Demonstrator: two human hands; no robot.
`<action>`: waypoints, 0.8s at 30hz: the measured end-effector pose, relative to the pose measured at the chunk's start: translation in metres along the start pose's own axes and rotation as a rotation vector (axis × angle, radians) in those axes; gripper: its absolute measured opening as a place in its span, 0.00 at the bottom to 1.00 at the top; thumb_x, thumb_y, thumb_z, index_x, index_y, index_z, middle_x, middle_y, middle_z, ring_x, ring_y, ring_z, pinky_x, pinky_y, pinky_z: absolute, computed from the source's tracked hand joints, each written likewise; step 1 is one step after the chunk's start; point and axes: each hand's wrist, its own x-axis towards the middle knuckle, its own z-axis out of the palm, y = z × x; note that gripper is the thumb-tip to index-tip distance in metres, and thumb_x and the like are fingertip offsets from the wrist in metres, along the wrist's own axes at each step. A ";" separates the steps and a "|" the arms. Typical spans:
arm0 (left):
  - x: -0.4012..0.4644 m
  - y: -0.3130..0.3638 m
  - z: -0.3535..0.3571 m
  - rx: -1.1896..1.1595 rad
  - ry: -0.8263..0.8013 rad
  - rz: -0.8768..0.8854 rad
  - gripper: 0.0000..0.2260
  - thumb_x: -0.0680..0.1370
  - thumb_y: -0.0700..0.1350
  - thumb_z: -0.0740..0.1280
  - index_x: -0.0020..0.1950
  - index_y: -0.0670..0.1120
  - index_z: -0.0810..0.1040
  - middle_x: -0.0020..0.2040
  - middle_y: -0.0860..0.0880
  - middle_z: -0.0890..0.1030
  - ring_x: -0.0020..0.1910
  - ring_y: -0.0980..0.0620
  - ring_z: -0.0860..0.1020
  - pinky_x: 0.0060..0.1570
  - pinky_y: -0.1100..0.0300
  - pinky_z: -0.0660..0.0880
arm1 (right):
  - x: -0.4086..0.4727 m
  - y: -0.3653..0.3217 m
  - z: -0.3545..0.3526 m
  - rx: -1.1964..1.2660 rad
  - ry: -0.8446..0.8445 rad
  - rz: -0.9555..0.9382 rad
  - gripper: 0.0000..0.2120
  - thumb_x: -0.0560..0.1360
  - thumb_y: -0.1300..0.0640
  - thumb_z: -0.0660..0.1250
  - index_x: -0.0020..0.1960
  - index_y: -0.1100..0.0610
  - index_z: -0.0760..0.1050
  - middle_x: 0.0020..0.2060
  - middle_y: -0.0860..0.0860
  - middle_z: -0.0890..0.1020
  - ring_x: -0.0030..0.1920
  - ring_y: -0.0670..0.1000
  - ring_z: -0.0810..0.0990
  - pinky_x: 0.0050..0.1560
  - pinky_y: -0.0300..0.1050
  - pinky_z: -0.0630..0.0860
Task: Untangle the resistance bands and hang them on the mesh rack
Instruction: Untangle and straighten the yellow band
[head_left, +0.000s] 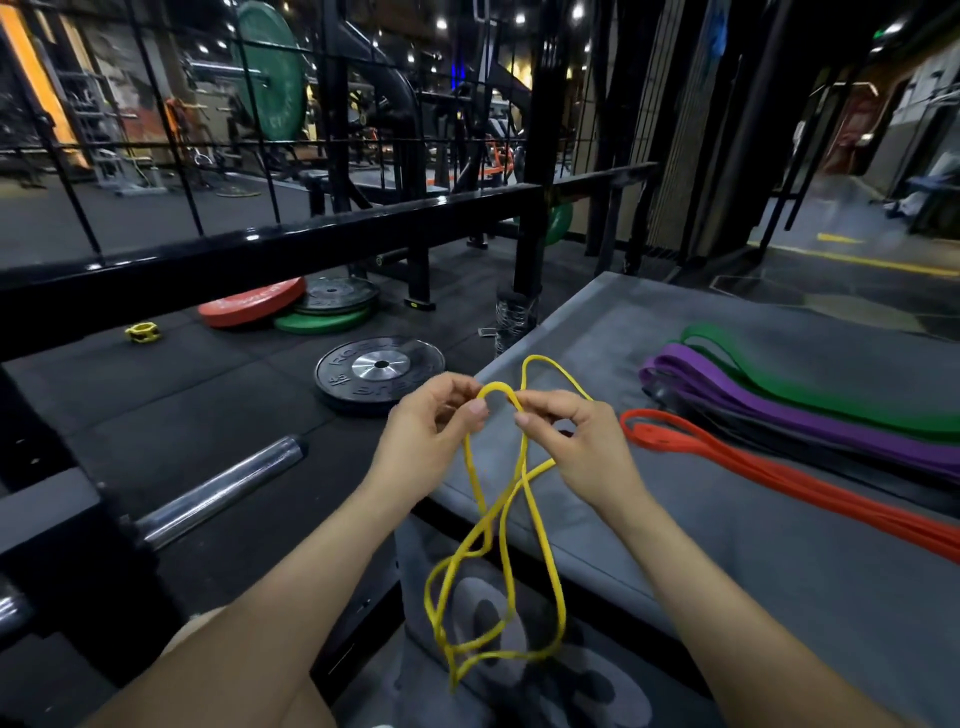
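Observation:
A thin yellow resistance band (525, 545) hangs in tangled loops between my two hands, over the near corner of a grey padded platform (810, 582). My left hand (434, 431) pinches the top of one loop. My right hand (576, 441) pinches the same loop a few centimetres to the right, and another yellow loop rises behind its fingers. On the platform to the right lie a red band (769, 473), a black band (779, 431), a purple band (769, 400) and a green band (810, 374), side by side. The black mesh rack (171, 130) stands at the upper left behind a thick black rail.
Weight plates lie on the dark rubber floor: a black one (379, 376) just beyond my hands, and red, green and black ones (291, 309) further back. A yellow collar (141, 332) lies at the left. A barbell sleeve (218, 491) points in from the lower left.

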 end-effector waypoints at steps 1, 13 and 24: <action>0.003 0.002 -0.001 0.057 0.001 0.024 0.07 0.77 0.39 0.65 0.45 0.52 0.77 0.40 0.49 0.81 0.43 0.50 0.80 0.48 0.57 0.76 | 0.001 -0.001 -0.001 -0.001 -0.001 -0.002 0.13 0.73 0.64 0.69 0.47 0.45 0.79 0.42 0.61 0.82 0.38 0.44 0.74 0.45 0.36 0.73; 0.047 0.100 -0.014 0.178 -0.014 0.155 0.02 0.72 0.38 0.72 0.43 0.44 0.82 0.33 0.51 0.81 0.28 0.63 0.77 0.31 0.70 0.71 | 0.041 -0.068 -0.025 0.041 -0.019 -0.056 0.09 0.75 0.63 0.66 0.41 0.52 0.78 0.31 0.49 0.76 0.35 0.45 0.73 0.41 0.43 0.72; 0.063 0.194 -0.042 -0.053 0.075 0.130 0.03 0.74 0.38 0.69 0.44 0.45 0.78 0.39 0.48 0.80 0.39 0.53 0.79 0.44 0.59 0.80 | 0.038 -0.122 -0.022 0.290 -0.186 0.020 0.07 0.79 0.62 0.59 0.46 0.58 0.75 0.30 0.51 0.79 0.30 0.44 0.79 0.35 0.38 0.76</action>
